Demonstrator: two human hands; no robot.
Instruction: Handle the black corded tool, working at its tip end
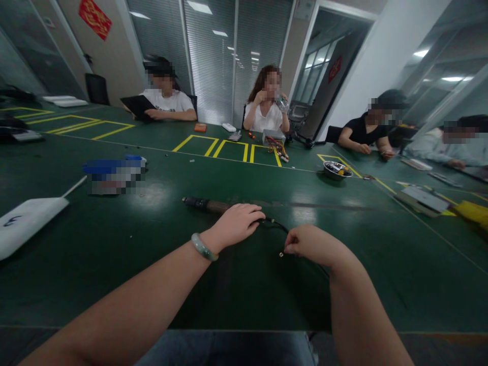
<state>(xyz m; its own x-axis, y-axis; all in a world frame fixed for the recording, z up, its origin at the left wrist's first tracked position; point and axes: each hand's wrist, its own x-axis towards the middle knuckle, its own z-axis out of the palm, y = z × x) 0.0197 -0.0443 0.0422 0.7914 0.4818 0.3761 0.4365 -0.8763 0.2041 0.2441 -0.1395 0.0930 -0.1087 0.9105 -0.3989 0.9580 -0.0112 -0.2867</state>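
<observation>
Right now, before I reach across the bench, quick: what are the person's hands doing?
Left hand: closed over the handle of a soldering iron.
Right hand: pinching a small metal wire end.

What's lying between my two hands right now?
The head view shows a thin black cable running across the gap between your left hand and right hand.

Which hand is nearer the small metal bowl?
Right. The right hand sits below and left of the metal bowl, apart from it; the left hand lies farther left.
</observation>
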